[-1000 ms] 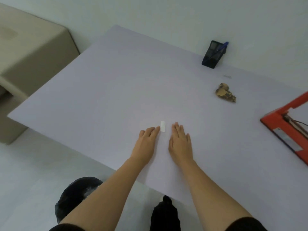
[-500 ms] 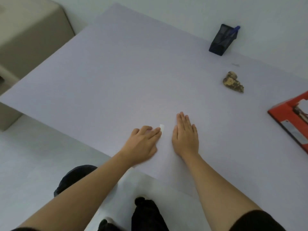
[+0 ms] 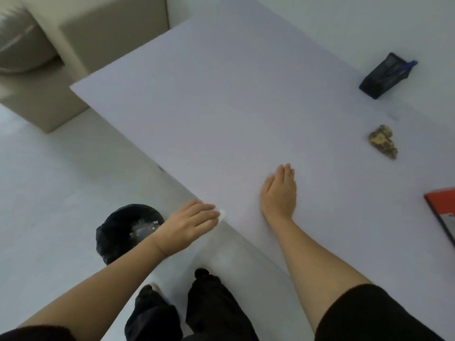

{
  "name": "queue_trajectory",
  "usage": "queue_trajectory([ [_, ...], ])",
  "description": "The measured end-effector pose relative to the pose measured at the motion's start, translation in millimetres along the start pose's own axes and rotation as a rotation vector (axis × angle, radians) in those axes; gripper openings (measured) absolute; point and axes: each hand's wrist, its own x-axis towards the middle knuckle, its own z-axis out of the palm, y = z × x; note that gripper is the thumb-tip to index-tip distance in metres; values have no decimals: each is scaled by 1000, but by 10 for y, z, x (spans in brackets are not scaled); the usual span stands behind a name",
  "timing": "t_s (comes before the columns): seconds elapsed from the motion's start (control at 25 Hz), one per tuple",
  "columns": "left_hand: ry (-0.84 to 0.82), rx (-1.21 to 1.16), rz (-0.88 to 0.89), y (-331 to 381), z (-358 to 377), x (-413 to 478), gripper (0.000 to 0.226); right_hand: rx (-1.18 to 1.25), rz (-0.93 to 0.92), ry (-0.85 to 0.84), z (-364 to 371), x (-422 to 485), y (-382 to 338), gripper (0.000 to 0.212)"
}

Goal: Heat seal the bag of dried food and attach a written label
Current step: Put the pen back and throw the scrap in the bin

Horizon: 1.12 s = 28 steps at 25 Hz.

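1. Lying at the near edge of the table, just below the middle of the frame, a small white paper slip touches the fingertips of the left hand.
2. That left hand is palm down with fingers extended and close together; they press against the slip rather than closing around it, and whether any part is pinched I cannot tell.
3. To the right of the slip, the right hand lies flat on the tabletop, palm down, fingers straight and together, holding nothing.
4. Toward the right side of the frame, well apart from both hands, the bag of dried food rests on the table, brownish and lumpy.
5. At the upper right, a dark mesh pen holder lies tilted with a blue pen sticking out of it.
6. At the right edge, partly cut off, sits a red heat sealer.
7. Below the table edge at lower left stands a bin with a black liner, crumpled clear plastic inside.
8. A beige sofa fills the upper left corner.
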Motion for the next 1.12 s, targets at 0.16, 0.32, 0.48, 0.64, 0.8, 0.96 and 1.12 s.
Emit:
queue_trajectory([
  [0.16, 173, 0, -726, -157, -422, -715, 15, 145, -360, -143, 441, -573, -1187, 62],
  [0.32, 333, -74, -1357, -351, -671, -1346, 16, 181, -684, -243, 922, -1183, -2011, 52],
  [0.48, 460, -202, -1674, -700, -201, -2073, 14, 69, -759, -391, 2021, -1263, -1973, 51],
  [0.64, 336, -279, -1709, -1017, 803, -2761, 16, -80, -605, -452, 3186, -1144, -1570, 56],
  [0.8, 176, -330, -1748, -1324, 1767, -3394, 19, -179, -384, -577, 4228, -1055, -1084, 63],
  [0.96, 18, -411, -1765, -1592, 2400, -3819, 15, -193, -201, -655, 4942, -1048, -811, 63],
  [1.12, -171, -481, -1809, -1774, 2815, -3999, 12, -125, -144, -570, 5347, -1072, -694, 24],
])
